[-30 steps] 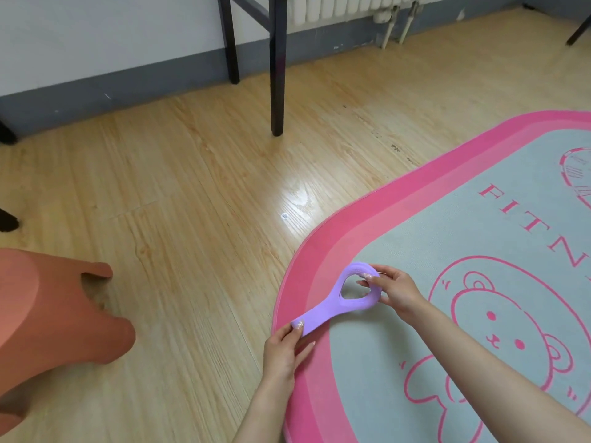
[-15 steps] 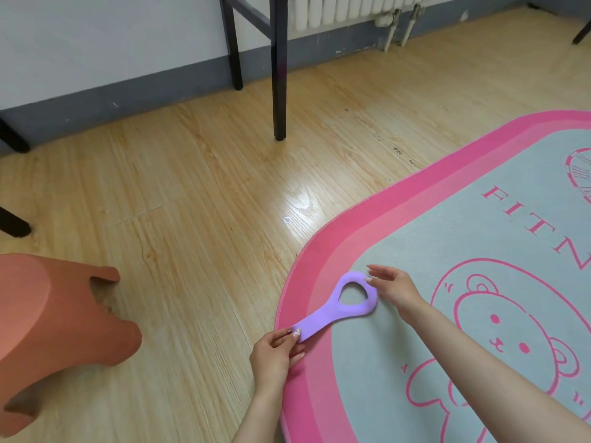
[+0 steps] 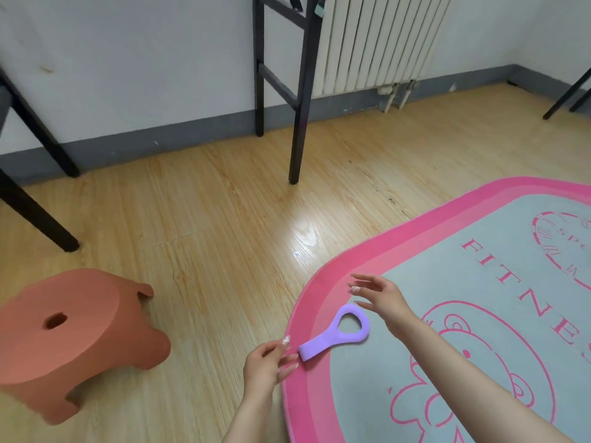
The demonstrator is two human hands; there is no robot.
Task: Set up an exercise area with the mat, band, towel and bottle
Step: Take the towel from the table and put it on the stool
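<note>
- The purple band (image 3: 335, 334) lies flat on the mat (image 3: 447, 282), across its pink border and grey field, with its far end forming a loop.
- The left hand (image 3: 265, 366) is just beside the band's flat end, fingers loosely bent, holding nothing.
- The right hand (image 3: 380, 295) hovers near the loop, fingers spread.
- An orange stool (image 3: 73, 340) stands on the wooden floor (image 3: 224, 235).

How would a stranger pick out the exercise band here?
Find the big pink-edged fitness mat on the wooden floor. At its rounded corner lies the band: a lilac strap ending in an open loop, the only purple thing around.
</note>
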